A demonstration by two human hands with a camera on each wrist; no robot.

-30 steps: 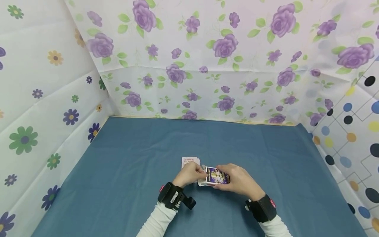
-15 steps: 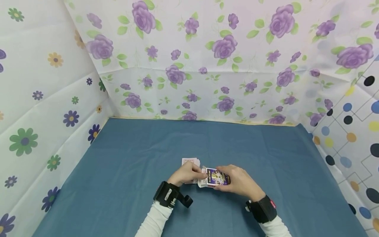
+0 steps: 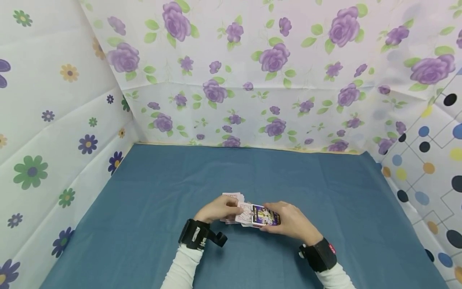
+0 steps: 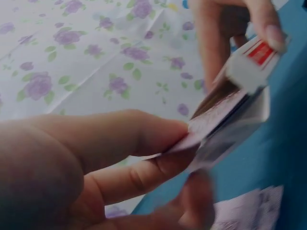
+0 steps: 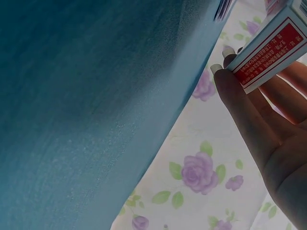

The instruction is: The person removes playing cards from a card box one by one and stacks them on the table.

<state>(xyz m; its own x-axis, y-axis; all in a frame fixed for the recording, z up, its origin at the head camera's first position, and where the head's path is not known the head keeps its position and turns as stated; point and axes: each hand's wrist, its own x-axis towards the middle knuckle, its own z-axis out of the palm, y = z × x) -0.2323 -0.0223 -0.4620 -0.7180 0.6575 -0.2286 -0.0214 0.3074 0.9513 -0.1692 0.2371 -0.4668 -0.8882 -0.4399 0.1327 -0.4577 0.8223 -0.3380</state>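
Note:
My left hand (image 3: 218, 208) pinches a playing card (image 3: 244, 212) with a pale red patterned back between thumb and index finger. Much of that card sticks out of the end of a card box (image 3: 266, 216), printed purple and gold on top. The box's far end sits in the grip of my right hand (image 3: 292, 220), thumb on the near side and fingers along the far side. In the left wrist view, the box's opening (image 4: 216, 108) shows dark card edges inside and a loose end flap (image 4: 230, 143). The right wrist view shows the box's red side label (image 5: 271, 55).
Under and behind my left hand, a pile of playing cards (image 3: 232, 196) lies face down, slightly fanned, on the blue cloth (image 3: 162, 180). Flower-printed sheets (image 3: 231, 72) rise behind and at the left; a dotted sheet (image 3: 422, 196) stands at the right.
The left hand has moved left, away from the box, drawing the playing card out of its opening. The right hand and the box have stayed nearly in place.

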